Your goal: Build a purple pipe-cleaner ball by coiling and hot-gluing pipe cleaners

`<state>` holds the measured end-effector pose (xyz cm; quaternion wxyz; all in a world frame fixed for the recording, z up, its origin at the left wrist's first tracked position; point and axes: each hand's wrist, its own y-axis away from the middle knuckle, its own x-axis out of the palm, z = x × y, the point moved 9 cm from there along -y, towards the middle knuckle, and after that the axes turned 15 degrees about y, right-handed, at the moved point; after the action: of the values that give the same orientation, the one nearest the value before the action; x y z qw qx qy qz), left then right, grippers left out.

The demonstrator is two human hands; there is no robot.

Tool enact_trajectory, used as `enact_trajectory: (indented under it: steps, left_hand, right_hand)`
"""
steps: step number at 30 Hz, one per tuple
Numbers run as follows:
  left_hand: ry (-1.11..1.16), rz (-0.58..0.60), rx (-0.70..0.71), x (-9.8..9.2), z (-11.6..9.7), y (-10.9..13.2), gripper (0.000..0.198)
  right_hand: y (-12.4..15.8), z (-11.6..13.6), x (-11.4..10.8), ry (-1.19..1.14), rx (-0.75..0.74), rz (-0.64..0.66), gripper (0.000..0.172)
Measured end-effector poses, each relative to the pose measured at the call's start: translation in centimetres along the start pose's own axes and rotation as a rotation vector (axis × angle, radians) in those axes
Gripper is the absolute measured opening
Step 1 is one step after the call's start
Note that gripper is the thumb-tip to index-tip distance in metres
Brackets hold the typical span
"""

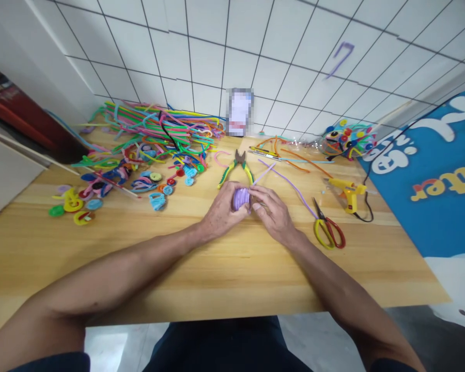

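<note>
1. While dark clothing [220, 346] is seen below the near edge of the wooden table [236, 274], both bare forearms are laid across the tabletop.
2. Near the middle of the table, a purple coil [242, 199] is grasped by the left hand [222, 211], its grip being curled around the coil's left side.
3. The coil's right edge is met by the fingertips of the right hand [273, 211]; whether anything is pinched in that grip cannot be told. Above these fingers, a pale purple strand [264, 174] is pointed up and to the right.
4. To the right, scissors [322, 217] with one yellow and one red handle are laid down, their tips directed away from the body. Their blades are nearly met by the lower end of a loose purple stem [292, 186].
5. Just beyond the hands, green-and-yellow pliers [239, 160] are placed with spread handles; well to the right, a yellow glue gun [349, 192] is seen.
6. On the left, small coiled pieces [73, 200] are scattered, and behind them a bundle of coloured stems [147, 126] is heaped.
7. Farthest back, a blurred phone [240, 111] is stood near the tiled wall [201, 51], on which a purple "7" [340, 58] is marked.
</note>
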<state>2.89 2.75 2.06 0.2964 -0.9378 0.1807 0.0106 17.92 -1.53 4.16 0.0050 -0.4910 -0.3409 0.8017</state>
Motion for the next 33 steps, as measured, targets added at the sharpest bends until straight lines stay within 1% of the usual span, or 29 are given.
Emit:
enact_trajectory:
  steps: [4,8,11,19,22,28,31,33]
  left_hand:
    - [-0.007,0.008,-0.029,-0.06,0.09,-0.07,0.036]
    - [-0.001,-0.002,-0.043,-0.14,0.13,-0.07,0.034]
    - [0.007,0.013,-0.055,-0.09,0.19,-0.12,0.035]
    - [-0.032,0.075,0.024,0.06,-0.11,-0.36,0.039]
    - [-0.037,0.086,0.028,0.02,-0.01,-0.35,0.039]
    - [0.004,0.106,-0.056,-0.19,0.51,-0.20,0.038]
    - [0.025,0.104,-0.074,-0.26,0.42,-0.18,0.036]
    - [0.033,0.106,-0.081,-0.23,0.32,-0.22,0.034]
  right_hand:
    - [0.17,-0.42,0.36,-0.048,0.019,0.026,0.038]
    - [0.15,-0.35,0.56,-0.076,0.025,0.046,0.041]
    - [0.03,-0.28,0.49,-0.089,0.033,0.048,0.039]
    - [-0.12,-0.21,0.16,-0.091,0.018,0.024,0.038]
    - [-0.07,-0.17,0.18,-0.078,0.012,0.027,0.039]
    - [0.10,0.12,0.45,-0.090,-0.004,0.041,0.049]
    - [0.15,0.27,0.60,-0.098,-0.005,0.038,0.056]
    - [0.14,0.34,0.67,-0.094,-0.002,0.029,0.058]
